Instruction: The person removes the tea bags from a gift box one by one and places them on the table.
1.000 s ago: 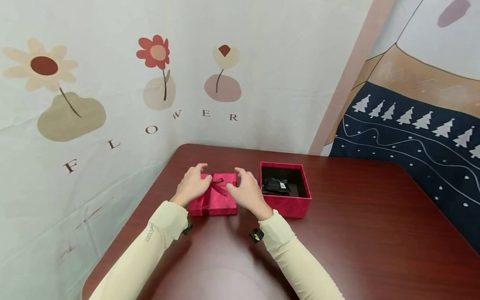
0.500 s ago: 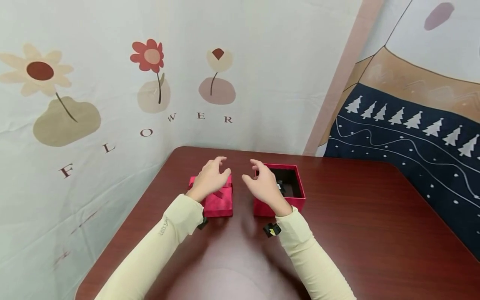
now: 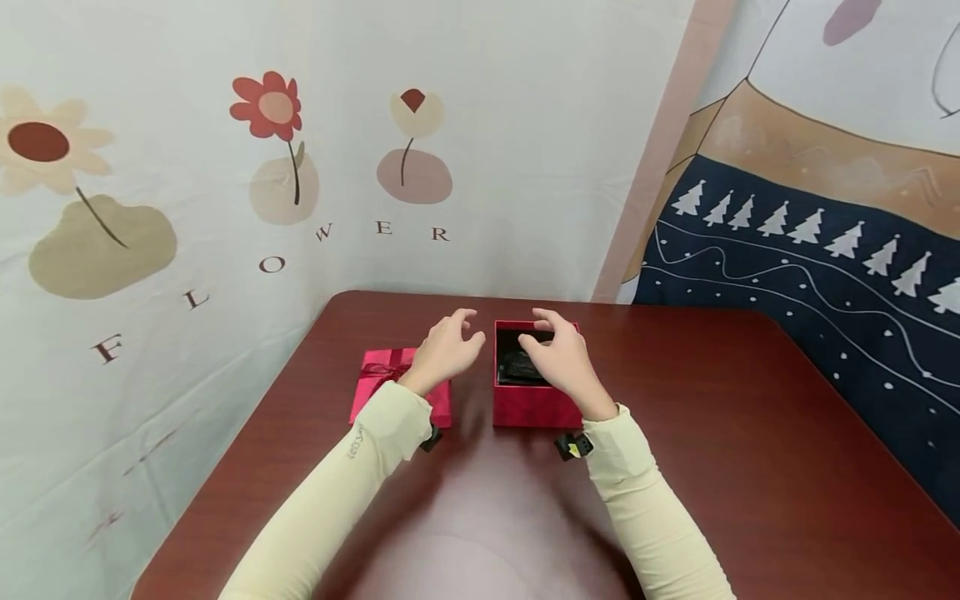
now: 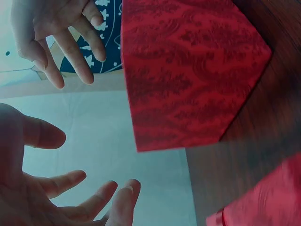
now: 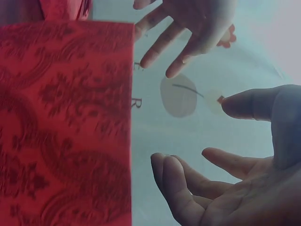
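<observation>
An uncovered red patterned gift box [image 3: 534, 408] stands on the table, with a dark plastic packet [image 3: 516, 368] inside its black interior. To its left lies the red box lid [image 3: 438, 404], tied with a dark red ribbon bow [image 3: 382, 371]. My left hand [image 3: 447, 350] hovers between lid and box, hiding part of the lid. Over the box's right side is my right hand [image 3: 562, 360], covering some of the opening. Both hands hold nothing, fingers spread and slightly bent. In the left wrist view the box wall [image 4: 188, 75] stands apart from the fingers.
The brown wooden table [image 3: 720, 433] stretches to the right and toward me. Behind it hangs a pale cloth [image 3: 525, 183] with printed flowers, and a dark blue cloth [image 3: 795, 267] with white trees is at the right.
Both hands have moved right, from over the lid toward the box. The lid and box stay on the table, while the head view has turned somewhat to the right.
</observation>
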### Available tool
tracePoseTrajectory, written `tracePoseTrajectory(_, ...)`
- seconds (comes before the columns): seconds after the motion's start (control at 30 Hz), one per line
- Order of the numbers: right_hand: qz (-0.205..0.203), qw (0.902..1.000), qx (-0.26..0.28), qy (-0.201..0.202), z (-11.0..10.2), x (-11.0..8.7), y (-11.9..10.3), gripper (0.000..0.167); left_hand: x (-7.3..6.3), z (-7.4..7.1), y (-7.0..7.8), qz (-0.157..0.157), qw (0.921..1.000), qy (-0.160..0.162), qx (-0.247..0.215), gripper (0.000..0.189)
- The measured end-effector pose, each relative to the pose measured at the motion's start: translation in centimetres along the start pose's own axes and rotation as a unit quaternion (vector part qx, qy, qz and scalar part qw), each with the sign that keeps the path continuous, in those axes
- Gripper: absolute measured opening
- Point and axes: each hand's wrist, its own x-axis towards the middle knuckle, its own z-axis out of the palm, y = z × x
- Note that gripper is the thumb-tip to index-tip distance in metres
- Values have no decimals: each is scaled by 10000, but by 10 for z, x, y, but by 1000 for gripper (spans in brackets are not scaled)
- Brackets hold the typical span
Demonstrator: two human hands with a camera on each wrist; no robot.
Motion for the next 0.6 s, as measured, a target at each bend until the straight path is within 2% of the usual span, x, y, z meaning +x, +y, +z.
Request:
tracePoseTrajectory(0.23, 88, 9998, 2, 182, -8, 3, 13, 51, 7, 17, 4, -15, 10000, 1, -82, 51)
tracePoseTrajectory(0.6, 283, 9991, -96, 311, -13, 7, 27, 49, 17, 38, 2, -75, 9998, 24, -181, 53)
